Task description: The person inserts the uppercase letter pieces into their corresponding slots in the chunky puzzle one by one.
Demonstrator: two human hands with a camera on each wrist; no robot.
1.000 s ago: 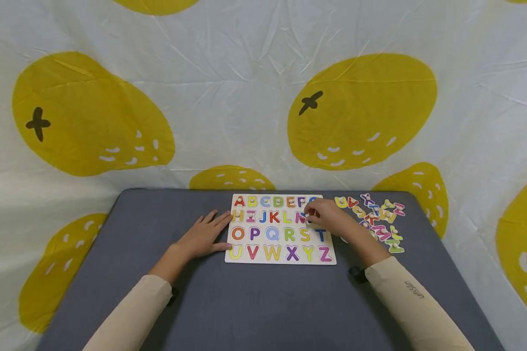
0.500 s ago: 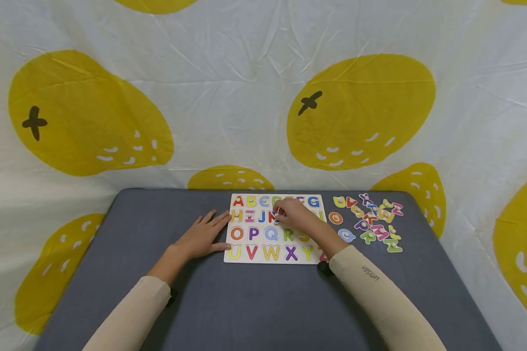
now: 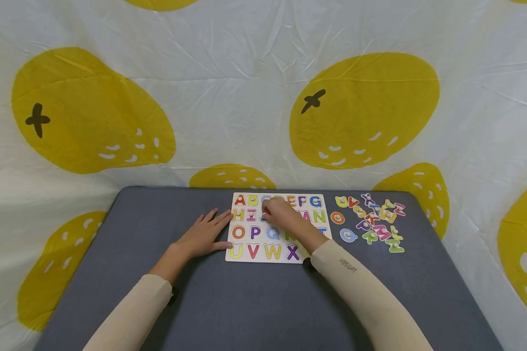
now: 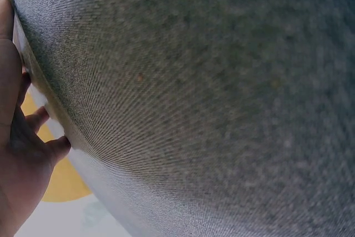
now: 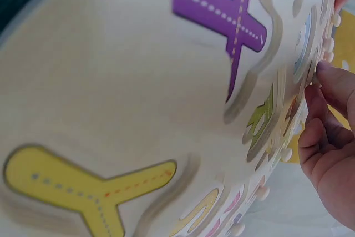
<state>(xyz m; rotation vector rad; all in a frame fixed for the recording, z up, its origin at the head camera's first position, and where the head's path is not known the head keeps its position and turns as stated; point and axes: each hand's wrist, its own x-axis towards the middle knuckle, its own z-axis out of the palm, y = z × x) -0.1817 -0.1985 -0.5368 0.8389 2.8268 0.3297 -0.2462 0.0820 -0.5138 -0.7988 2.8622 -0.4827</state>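
Alphabet board (image 3: 262, 242), left hand (image 3: 201, 237) touching it, right hand (image 3: 281, 213) apparently pinching knob (image 5: 315, 80)

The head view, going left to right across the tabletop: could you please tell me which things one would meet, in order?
Left hand → alphabet board → orange O piece → purple P piece → pink M piece.

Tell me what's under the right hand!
The letter board is under the right hand. A bit of blue shows beside the pink I, but most of the row from there to the pink M is covered.
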